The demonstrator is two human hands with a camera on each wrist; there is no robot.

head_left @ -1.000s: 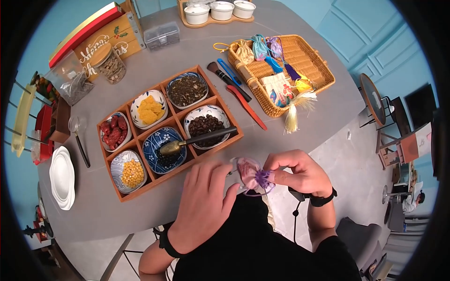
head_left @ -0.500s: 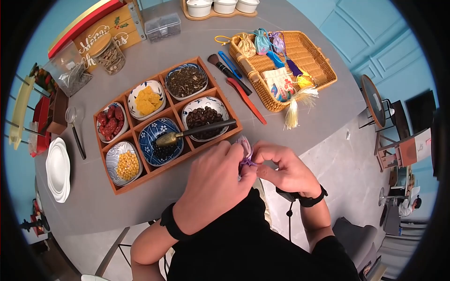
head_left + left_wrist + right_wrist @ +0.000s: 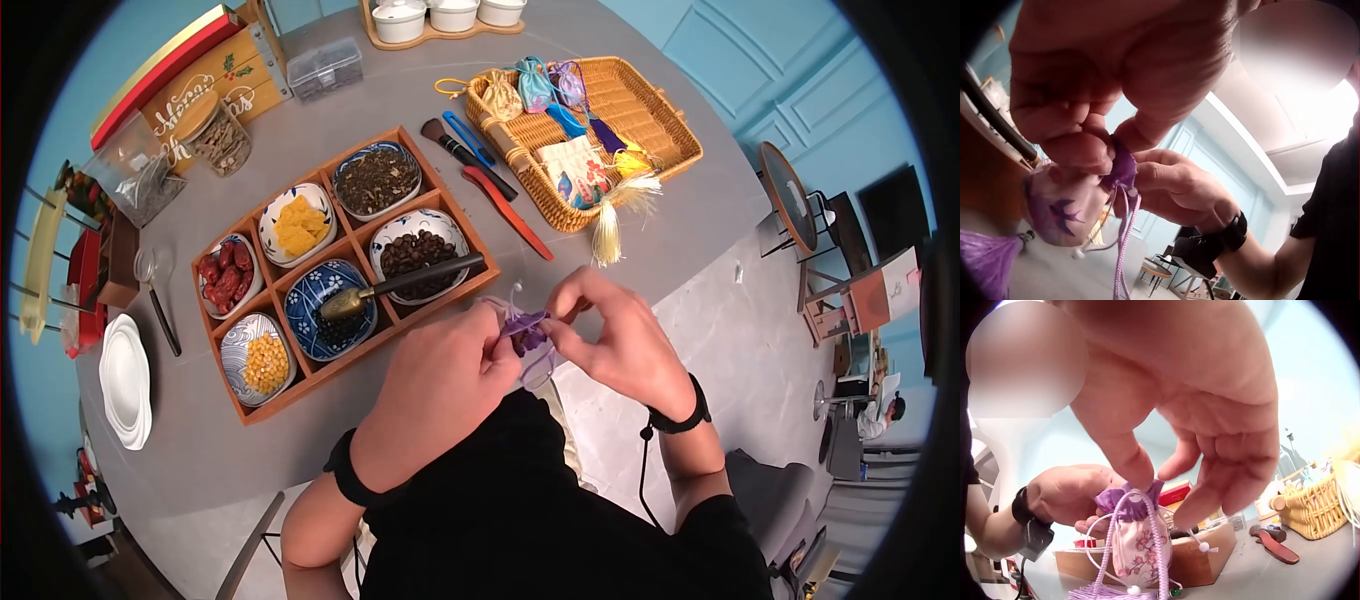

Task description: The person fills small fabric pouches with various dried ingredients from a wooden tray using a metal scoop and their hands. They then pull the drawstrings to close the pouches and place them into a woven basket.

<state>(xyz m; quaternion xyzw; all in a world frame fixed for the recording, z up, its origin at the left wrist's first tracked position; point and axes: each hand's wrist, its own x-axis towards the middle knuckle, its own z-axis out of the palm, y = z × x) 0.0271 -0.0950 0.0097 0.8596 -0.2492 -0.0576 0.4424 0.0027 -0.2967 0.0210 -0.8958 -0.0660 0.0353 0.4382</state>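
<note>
A small drawstring pouch (image 3: pixel 527 328) hangs between my two hands, just off the table's front edge. It has a ruffled purple neck, a pale body with pink blossoms (image 3: pixel 1140 547) and a purple swallow (image 3: pixel 1065 215) on it, and a purple tassel (image 3: pixel 991 262). My left hand (image 3: pixel 425 370) grips the pouch near its gathered neck with curled fingers and thumb. The right hand (image 3: pixel 632 350) has thumb and forefinger at the ruffled rim, pinching it. A lilac cord (image 3: pixel 1125 250) and thin strings with white beads (image 3: pixel 1204 547) dangle from the neck.
Beyond my hands lies a divided wooden box (image 3: pixel 315 378) with bowls of dried goods and a scoop (image 3: pixel 420 278). A wicker basket (image 3: pixel 650 105) with pouches and tassels stands farther back. A brush (image 3: pixel 455 145), a blue tool (image 3: pixel 468 138) and red tweezers (image 3: pixel 510 215) lie between.
My left hand, earlier spread beside the pouch, has closed round it. The right hand's fingertips have shifted to the purple rim, and the pouch has turned with its neck toward them.
</note>
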